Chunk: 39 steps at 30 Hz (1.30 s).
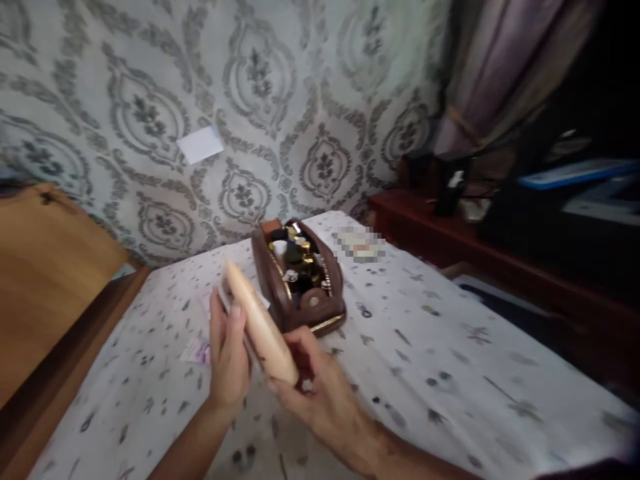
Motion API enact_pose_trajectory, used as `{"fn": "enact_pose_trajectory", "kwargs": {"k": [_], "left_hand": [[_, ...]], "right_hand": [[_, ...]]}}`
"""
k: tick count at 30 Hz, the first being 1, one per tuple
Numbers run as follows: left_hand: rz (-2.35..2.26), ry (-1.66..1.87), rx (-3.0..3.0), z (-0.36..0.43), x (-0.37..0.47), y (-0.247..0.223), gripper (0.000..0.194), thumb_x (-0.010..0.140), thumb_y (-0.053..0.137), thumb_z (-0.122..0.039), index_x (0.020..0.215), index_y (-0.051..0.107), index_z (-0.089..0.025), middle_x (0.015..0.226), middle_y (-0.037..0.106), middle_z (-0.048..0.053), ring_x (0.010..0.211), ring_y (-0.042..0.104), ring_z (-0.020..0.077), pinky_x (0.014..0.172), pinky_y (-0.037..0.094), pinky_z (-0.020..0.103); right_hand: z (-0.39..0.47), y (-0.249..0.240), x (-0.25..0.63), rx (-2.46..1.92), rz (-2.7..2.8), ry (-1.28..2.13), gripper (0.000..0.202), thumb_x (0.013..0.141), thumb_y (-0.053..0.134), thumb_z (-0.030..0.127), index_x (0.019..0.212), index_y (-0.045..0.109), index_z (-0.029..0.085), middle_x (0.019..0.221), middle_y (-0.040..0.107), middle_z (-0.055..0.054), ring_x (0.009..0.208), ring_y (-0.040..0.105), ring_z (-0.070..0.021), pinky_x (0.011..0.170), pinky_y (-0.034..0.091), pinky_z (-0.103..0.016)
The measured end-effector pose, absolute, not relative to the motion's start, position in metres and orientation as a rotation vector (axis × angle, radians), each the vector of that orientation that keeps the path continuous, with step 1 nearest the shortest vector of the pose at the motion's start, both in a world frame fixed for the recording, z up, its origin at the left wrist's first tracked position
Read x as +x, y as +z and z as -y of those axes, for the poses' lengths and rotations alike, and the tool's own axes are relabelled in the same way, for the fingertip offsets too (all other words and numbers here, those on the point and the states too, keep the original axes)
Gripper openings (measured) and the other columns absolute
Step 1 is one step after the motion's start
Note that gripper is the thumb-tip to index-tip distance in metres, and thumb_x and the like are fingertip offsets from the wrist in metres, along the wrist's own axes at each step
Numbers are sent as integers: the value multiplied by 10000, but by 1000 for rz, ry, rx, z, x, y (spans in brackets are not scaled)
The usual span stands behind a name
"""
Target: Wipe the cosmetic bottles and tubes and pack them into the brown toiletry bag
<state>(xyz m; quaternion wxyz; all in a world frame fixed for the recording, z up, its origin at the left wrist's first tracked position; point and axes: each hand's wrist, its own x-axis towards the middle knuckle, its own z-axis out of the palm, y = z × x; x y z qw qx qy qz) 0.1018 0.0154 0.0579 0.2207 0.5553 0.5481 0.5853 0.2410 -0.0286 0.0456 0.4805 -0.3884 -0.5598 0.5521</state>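
Both hands hold a long, slim beige wallet-like case with rounded ends, tilted over the bed; blur hides its exact kind. My left hand grips its left side, thumb on the near face. My right hand pinches its lower right end between thumb and fingers. Just beyond stands an open brown zip bag, packed with several small bottles, some with gold or black caps. Partly behind my left hand lies a white and purple packet.
A patterned white sheet covers the bed. A blurred-out item lies right of the bag. Wooden boards border the left; a dark red cabinet stands right. A white card is on the patterned wall.
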Motion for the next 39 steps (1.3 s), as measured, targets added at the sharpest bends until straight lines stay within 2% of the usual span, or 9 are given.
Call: {"fn": "enact_pose_trajectory", "kwargs": {"k": [2, 5, 8, 12, 18, 25, 30, 34, 39], "left_hand": [[-1611, 1716, 1376, -16, 101, 61, 579, 1003, 407, -572, 1516, 360, -308, 1546, 440, 73, 1462, 388, 261, 1153, 402, 387], [-1573, 1736, 1615, -10, 99, 65, 477, 1012, 438, -510, 1440, 457, -300, 1413, 525, 84, 1377, 451, 256, 1147, 379, 405], [-1381, 1632, 2049, 2, 94, 61, 341, 1041, 419, -327, 1360, 539, -306, 1238, 548, 61, 1193, 527, 193, 1029, 442, 327], [-1141, 1515, 2382, 12, 83, 57, 380, 981, 437, -115, 1277, 603, -286, 1118, 514, 47, 1032, 549, 159, 849, 481, 265], [-1138, 1372, 2308, -16, 84, 98, 284, 899, 386, -94, 823, 629, -219, 908, 586, 38, 881, 593, 190, 758, 482, 300], [-1407, 785, 2765, -86, 89, 119, 587, 864, 356, -80, 1381, 559, -270, 924, 586, 31, 748, 568, 180, 685, 462, 281], [-1479, 532, 2911, -97, 84, 113, 524, 867, 352, -67, 1283, 602, -265, 954, 572, 38, 662, 544, 170, 577, 417, 267], [-1462, 757, 2772, -94, 77, 102, 462, 888, 351, -84, 1265, 574, -231, 1049, 629, 60, 840, 628, 198, 747, 494, 301], [-1421, 947, 2687, -95, 76, 86, 476, 886, 348, -78, 1297, 545, -212, 1123, 645, 77, 1045, 636, 229, 906, 502, 361]], "right_hand": [[27, 44, 237, -911, 1362, 1373, 269, 794, 653, 308, 1003, 510, 218, 914, 659, -24, 773, 616, -171, 669, 479, -282], [27, 46, 232, -822, 1353, 1438, 275, 824, 674, 353, 991, 500, 220, 941, 673, -39, 806, 641, -180, 696, 504, -295], [27, 50, 231, -742, 1292, 1457, 302, 846, 693, 417, 961, 490, 225, 975, 666, -39, 855, 652, -179, 731, 516, -294], [24, 55, 237, -713, 1185, 1487, 393, 824, 731, 518, 947, 505, 221, 951, 650, -19, 838, 624, -156, 700, 504, -260], [18, 67, 264, -780, 1097, 1472, 445, 803, 738, 587, 937, 532, 216, 852, 606, 6, 666, 558, -110, 565, 476, -232], [5, 96, 306, -990, 1244, 1301, 446, 767, 750, 585, 952, 618, 201, 743, 624, -9, 544, 520, -111, 460, 437, -240], [-13, 111, 319, -1051, 1273, 1278, 404, 775, 742, 509, 1006, 635, 194, 721, 619, 10, 467, 503, -87, 379, 353, -218], [-36, 120, 322, -1071, 1253, 1300, 508, 724, 806, 436, 1126, 578, 226, 675, 583, 66, 397, 520, -84, 328, 342, -196], [-61, 135, 317, -1137, 1351, 1376, 412, 780, 779, 263, 1113, 537, 237, 567, 562, 100, 359, 512, -79, 313, 334, -168]]}}
